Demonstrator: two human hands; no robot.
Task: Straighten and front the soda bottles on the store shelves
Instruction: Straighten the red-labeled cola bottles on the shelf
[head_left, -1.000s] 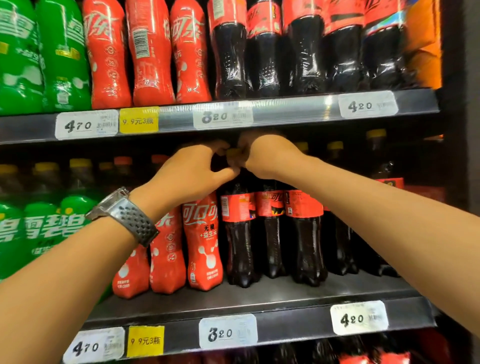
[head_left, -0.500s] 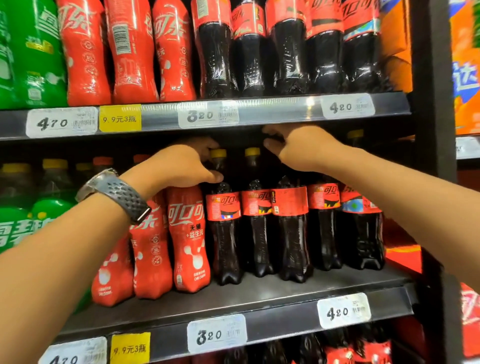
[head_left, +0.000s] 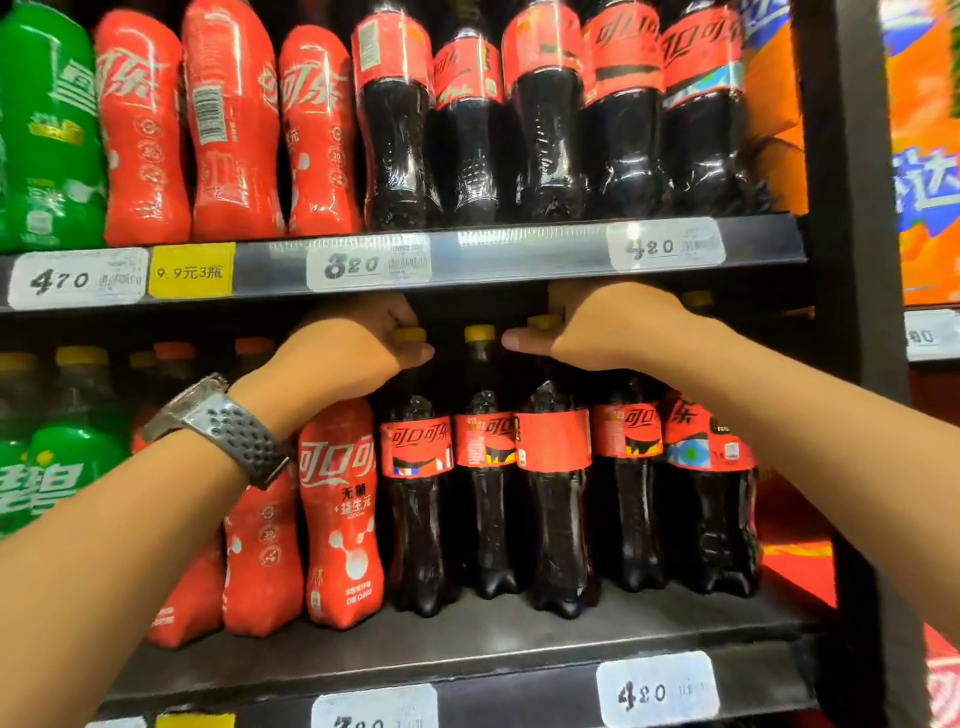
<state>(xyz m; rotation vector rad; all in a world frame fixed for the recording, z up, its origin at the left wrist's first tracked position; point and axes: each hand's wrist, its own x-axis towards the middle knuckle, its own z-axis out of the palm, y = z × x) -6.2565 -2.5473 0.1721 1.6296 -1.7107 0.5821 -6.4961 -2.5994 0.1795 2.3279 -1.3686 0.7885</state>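
Hands reach from below into the gap under the upper shelf rail (head_left: 519, 249), which serves as landmark for the single head view. The left hand (head_left: 348, 353), a watch (head_left: 223, 426) on its wrist, sits just beneath the rail's "320" tag (head_left: 369, 262), fingers curled closed around the yellow cap of the first dark cola bottle (head_left: 415, 499). The right hand (head_left: 602, 332) lies below the rail further right, knuckles up, fingers curled down over the yellow cap of the third dark cola bottle (head_left: 553, 499), thumb stretched left toward the free cap of the second (head_left: 483, 493); whether the fingers truly clamp that cap cannot be told.

Five dark cola bottles stand upright in the front row under the rail, red labels facing out with Chinese Coca-Cola lettering. Left of them are three red-wrapped bottles (head_left: 340, 509), partly hidden by the left forearm, the clearest reading "可口可" and "无糖". Green bottles (head_left: 57, 467) with yellow caps stand farthest left.

Above the rail stand one green bottle, three red-wrapped ones and five dark cola bottles. Rail tags read "470", a yellow "9.9元3瓶", "320" and "420". The lower shelf edge (head_left: 519, 696) shows another "420".
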